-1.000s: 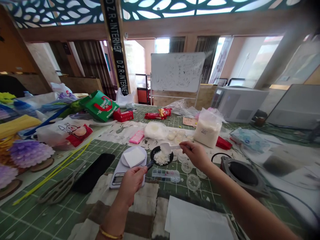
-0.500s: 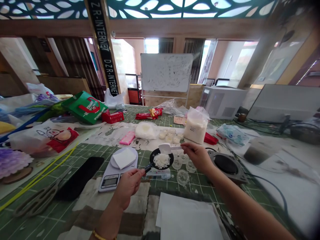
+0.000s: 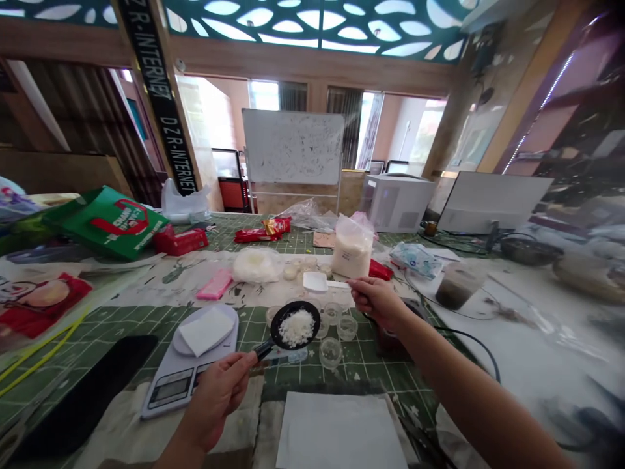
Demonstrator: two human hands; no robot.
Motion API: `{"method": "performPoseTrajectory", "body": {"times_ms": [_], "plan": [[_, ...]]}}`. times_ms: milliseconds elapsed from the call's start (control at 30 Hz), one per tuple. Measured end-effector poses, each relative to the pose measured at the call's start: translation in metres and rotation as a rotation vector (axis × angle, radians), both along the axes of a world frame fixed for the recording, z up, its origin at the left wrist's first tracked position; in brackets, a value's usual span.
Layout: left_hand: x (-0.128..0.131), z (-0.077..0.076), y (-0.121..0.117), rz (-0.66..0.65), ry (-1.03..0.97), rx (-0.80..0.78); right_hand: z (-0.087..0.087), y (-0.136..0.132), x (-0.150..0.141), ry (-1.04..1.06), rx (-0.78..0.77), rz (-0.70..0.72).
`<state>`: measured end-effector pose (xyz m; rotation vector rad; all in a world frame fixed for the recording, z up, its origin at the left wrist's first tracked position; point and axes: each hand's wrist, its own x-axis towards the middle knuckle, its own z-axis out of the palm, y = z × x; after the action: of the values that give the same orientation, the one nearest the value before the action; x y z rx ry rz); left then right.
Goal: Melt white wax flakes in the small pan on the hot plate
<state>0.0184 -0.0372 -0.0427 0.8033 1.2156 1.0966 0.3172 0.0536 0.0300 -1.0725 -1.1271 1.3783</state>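
Note:
My left hand grips the handle of a small black frying pan, held above the table. White flakes lie heaped in the pan. Between the closed fingers of my right hand is the thin handle of a white plastic scoop. The scoop is held just above and beyond the pan's far rim, apart from it. Small clear plastic cups stand behind and to the right of the pan. A kitchen scale with white paper on it is left of the pan.
A bag of white granules and a white plastic bag stand farther back. White sheets lie in front of me. A black phone-like slab lies left. My right forearm partly hides a hot plate. A cup of dark liquid stands right.
The scoop has come away from over the pan and its bowl now shows more fully. The pan sits slightly lower in view and closer. My view has turned to the right.

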Motion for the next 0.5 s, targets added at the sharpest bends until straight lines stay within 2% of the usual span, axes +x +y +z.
{"method": "performPoseTrajectory", "body": {"times_ms": [100,267,367,500], "plan": [[0.004,0.003,-0.001,0.036,0.019,-0.007,0.020,0.022,0.023,-0.006,0.034,-0.085],[0.007,0.004,-0.003,0.077,0.042,-0.004,0.063,0.079,0.067,-0.147,0.086,-0.309],[0.006,0.002,-0.002,0.107,0.064,-0.018,0.084,0.113,0.089,-0.296,0.104,-0.445],[0.005,-0.003,0.002,0.140,0.083,-0.034,0.099,0.152,0.108,-0.589,0.105,-0.559]]}}
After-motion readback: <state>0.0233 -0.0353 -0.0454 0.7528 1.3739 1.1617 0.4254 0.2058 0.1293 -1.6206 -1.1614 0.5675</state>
